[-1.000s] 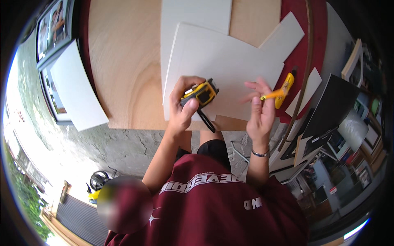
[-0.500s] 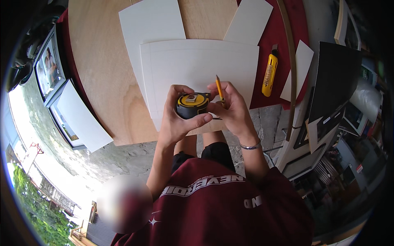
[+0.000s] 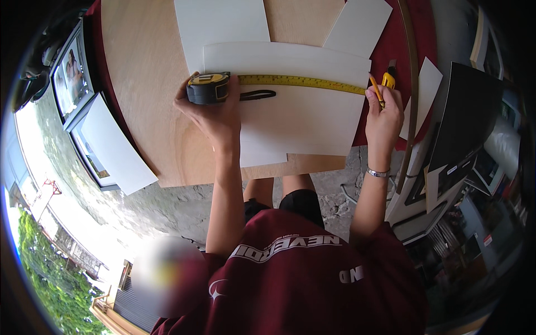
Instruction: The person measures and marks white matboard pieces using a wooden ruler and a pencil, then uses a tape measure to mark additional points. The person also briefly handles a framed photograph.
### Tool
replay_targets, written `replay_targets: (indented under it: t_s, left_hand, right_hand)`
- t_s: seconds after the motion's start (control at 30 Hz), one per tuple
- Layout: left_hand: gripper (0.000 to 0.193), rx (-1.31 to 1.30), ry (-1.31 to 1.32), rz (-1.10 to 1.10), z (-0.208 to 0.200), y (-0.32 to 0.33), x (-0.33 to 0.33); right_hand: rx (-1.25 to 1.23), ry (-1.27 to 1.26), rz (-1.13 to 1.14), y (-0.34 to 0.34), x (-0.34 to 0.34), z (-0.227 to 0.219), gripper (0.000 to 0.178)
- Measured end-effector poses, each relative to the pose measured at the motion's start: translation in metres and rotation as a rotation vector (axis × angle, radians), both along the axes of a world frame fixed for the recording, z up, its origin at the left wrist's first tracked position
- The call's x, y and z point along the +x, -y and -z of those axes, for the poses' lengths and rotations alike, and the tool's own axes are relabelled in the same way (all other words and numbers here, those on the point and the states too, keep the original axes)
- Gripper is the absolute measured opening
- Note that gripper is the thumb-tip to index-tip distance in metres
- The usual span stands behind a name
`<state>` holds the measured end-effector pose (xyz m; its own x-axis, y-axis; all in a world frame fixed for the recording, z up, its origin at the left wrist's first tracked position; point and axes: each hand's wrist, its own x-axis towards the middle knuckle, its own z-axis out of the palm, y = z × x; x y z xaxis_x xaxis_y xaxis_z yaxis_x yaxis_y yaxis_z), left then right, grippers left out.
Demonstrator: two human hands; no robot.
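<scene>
My left hand [image 3: 220, 125] is closed around a black and yellow tape measure [image 3: 207, 92] at the left edge of a white board sheet [image 3: 307, 123]. From its case the yellow blade [image 3: 296, 82] runs out across the sheet to the right, bowing slightly. A black wrist strap [image 3: 258, 95] hangs from the case over the sheet. At the sheet's right edge, my right hand [image 3: 386, 111] pinches the blade's end and also holds an orange pencil [image 3: 376, 90], tip away from me. Just beyond these fingers lies a yellow utility knife [image 3: 389, 80], partly hidden by the hand.
More white sheets [image 3: 223, 28] lie on the wooden tabletop [image 3: 139, 84]. A dark red cloth [image 3: 416, 33] and a long thin strip [image 3: 412, 84] are at the right. Framed pictures [image 3: 71, 72] stand at the left; black boards [image 3: 460, 111] lean at the far right.
My hands have moved apart, the left going left with the tape measure's case and the right going right. The blade is now drawn out between them. The view has shifted slightly.
</scene>
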<state>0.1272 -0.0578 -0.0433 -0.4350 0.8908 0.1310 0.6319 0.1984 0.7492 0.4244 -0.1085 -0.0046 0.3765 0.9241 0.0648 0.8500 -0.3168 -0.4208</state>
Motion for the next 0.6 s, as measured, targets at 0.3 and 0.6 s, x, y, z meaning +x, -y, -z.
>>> replay_targets:
  t_s: [0.3, 0.6]
  left_hand:
    - [0.096, -0.156, -0.175, 0.021, -0.01, -0.001, -0.001]
    - [0.098, 0.055, -0.195, 0.026, 0.013, 0.003, -0.007]
  right_hand:
    - [0.111, 0.087, -0.079, -0.003, -0.017, 0.012, 0.022]
    - [0.287, -0.65, 0.065, 0.01, -0.044, -0.019, 0.04]
